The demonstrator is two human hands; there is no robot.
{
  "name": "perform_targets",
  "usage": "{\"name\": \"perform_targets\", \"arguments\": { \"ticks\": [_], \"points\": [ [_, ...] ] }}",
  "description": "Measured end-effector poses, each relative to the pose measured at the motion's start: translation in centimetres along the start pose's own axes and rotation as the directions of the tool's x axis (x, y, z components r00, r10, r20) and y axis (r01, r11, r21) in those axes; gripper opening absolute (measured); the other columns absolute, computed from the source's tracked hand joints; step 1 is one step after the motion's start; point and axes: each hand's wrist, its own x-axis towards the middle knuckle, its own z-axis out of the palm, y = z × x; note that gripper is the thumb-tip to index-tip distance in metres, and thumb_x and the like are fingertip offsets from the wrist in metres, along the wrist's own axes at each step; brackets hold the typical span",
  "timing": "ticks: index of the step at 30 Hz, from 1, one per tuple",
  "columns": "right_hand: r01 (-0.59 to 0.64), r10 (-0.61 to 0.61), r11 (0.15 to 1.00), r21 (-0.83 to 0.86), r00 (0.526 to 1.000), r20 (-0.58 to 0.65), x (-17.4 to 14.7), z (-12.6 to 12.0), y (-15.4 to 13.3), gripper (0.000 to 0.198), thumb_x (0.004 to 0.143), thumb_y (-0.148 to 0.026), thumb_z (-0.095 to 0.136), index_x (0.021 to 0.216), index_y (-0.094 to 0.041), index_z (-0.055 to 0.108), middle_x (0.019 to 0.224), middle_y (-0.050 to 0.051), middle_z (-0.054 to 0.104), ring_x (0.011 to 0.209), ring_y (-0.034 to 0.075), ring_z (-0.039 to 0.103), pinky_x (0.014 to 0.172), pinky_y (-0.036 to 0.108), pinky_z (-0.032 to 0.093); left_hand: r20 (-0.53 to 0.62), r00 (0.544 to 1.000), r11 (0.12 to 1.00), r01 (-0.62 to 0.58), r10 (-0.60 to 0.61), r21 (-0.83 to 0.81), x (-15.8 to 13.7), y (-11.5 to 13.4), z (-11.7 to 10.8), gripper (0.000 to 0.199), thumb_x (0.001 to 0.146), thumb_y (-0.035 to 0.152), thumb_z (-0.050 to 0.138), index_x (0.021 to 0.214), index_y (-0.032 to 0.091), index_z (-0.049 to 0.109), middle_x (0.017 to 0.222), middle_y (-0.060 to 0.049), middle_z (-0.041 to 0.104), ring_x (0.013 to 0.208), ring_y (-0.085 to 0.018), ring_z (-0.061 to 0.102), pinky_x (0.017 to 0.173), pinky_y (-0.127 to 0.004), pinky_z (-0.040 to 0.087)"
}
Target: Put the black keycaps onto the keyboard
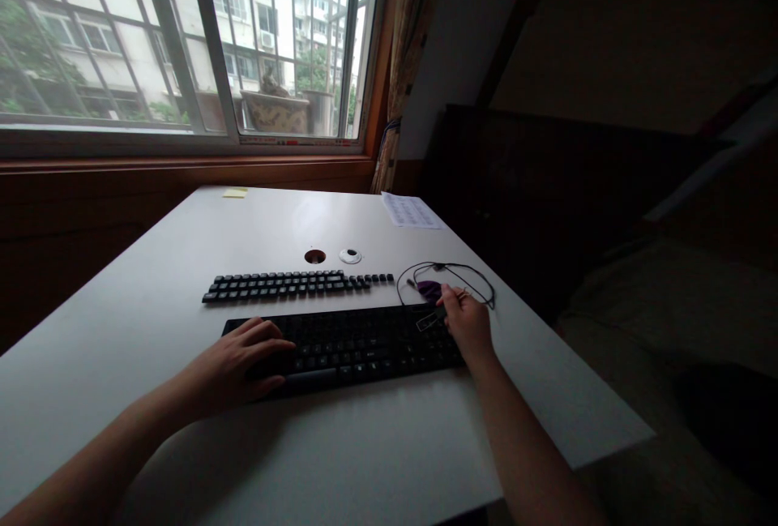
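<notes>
A black keyboard [358,345] lies across the white desk in front of me. My left hand [250,356] rests over its left end, fingers spread across the keys and thumb near the front edge. Over the keyboard's right end, my right hand [467,319] is closed on a wire keycap puller [429,320], whose thin loop points left above the keys. Behind the keyboard stand rows of loose black keycaps [283,286]. A small purple item [429,291] and a looped black cable [480,273] lie just beyond my right hand.
The white desk [151,283] has a round cable hole [314,256] with its white cover [351,256] beside it. A printed sheet [412,211] lies at the far right corner, a yellow note [235,193] at the far left. A barred window [182,48] is behind.
</notes>
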Motion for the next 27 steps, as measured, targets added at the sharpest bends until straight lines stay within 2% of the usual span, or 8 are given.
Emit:
{"name": "perform_targets", "arguments": {
  "ticks": [6, 10, 13, 16, 20, 24, 27],
  "points": [
    [0.048, -0.047, 0.999, 0.022, 0.997, -0.062, -0.7, -0.2, -1.3, 0.051, 0.092, -0.059, 0.044, 0.069, -0.019, 0.065, 0.042, -0.001, 0.052, 0.041, 0.017, 0.055, 0.048, 0.026, 0.04, -0.013, 1.0, 1.0, -0.004, 0.004, 0.006, 0.0, 0.0, 0.0, 0.037, 0.089, 0.031, 0.063, 0.125, 0.028, 0.061, 0.11, -0.009, 0.061, 0.1, -0.023, 0.059, 0.084, -0.036, 0.055],
    [0.012, -0.004, 0.991, 0.136, 0.998, -0.056, -1.3, 0.2, -2.4, 0.049, 0.089, -0.06, 0.047, 0.069, -0.019, 0.064, 0.04, -0.002, 0.049, 0.038, 0.016, 0.051, 0.042, 0.025, 0.038, -0.003, 1.0, 0.999, -0.009, 0.009, 0.053, 0.0, 0.0, -0.2, 0.033, 0.092, 0.029, 0.059, 0.126, 0.026, 0.06, 0.11, -0.009, 0.062, 0.099, -0.023, 0.059, 0.085, -0.036, 0.054],
    [-0.055, 0.05, 0.956, 0.287, 0.998, 0.024, -2.0, 1.0, -4.0, 0.046, 0.087, -0.061, 0.051, 0.069, -0.019, 0.061, 0.041, -0.004, 0.047, 0.036, 0.014, 0.049, 0.037, 0.022, 0.035, -0.043, 0.999, 0.996, -0.026, 0.03, 0.081, 0.1, 0.2, -0.5, 0.032, 0.095, 0.025, 0.055, 0.126, 0.025, 0.06, 0.111, -0.009, 0.062, 0.098, -0.022, 0.06, 0.085, -0.036, 0.054],
    [-0.081, 0.025, 0.916, 0.394, 0.989, 0.144, -2.8, 1.9, -6.4, 0.044, 0.087, -0.059, 0.054, 0.069, -0.02, 0.059, 0.041, -0.006, 0.045, 0.033, 0.011, 0.045, 0.033, 0.02, 0.03, -0.105, 0.992, 0.993, -0.053, 0.064, 0.106, 0.4, 1.1, -0.7, 0.033, 0.095, 0.02, 0.053, 0.127, 0.025, 0.059, 0.11, -0.008, 0.063, 0.098, -0.021, 0.06, 0.085, -0.036, 0.054],
    [-0.118, -0.046, 0.869, 0.48, 0.948, 0.316, -4.2, 3.4, -10.0, 0.041, 0.087, -0.056, 0.056, 0.07, -0.019, 0.059, 0.043, -0.006, 0.045, 0.033, 0.009, 0.045, 0.032, 0.016, 0.028, -0.149, 0.978, 0.984, -0.126, 0.144, 0.122, 0.9, 3.0, -0.6, 0.04, 0.095, 0.015, 0.052, 0.133, 0.024, 0.053, 0.109, -0.008, 0.063, 0.096, -0.019, 0.058, 0.084, -0.034, 0.055],
    [-0.21, -0.065, 0.797, 0.566, 0.902, 0.427, -5.5, 5.3, -12.8, 0.041, 0.087, -0.056, 0.057, 0.069, -0.019, 0.059, 0.042, -0.007, 0.044, 0.031, 0.007, 0.042, 0.03, 0.015, 0.026, -0.17, 0.972, 0.982, -0.145, 0.164, 0.119, 1.2, 4.5, 0.0, 0.044, 0.096, 0.014, 0.051, 0.138, 0.024, 0.048, 0.111, -0.009, 0.061, 0.095, -0.019, 0.058, 0.084, -0.035, 0.057],
    [-0.259, -0.073, 0.761, 0.595, 0.877, 0.474, -6.3, 6.6, -13.8, 0.042, 0.086, -0.056, 0.057, 0.068, -0.018, 0.058, 0.039, -0.008, 0.044, 0.029, 0.006, 0.039, 0.029, 0.014, 0.025, -0.208, 0.965, 0.982, -0.136, 0.161, 0.13, 1.4, 4.7, 0.6, 0.042, 0.095, 0.014, 0.051, 0.137, 0.02, 0.047, 0.111, -0.01, 0.059, 0.098, -0.02, 0.057, 0.084, -0.037, 0.057]
  ]
}}
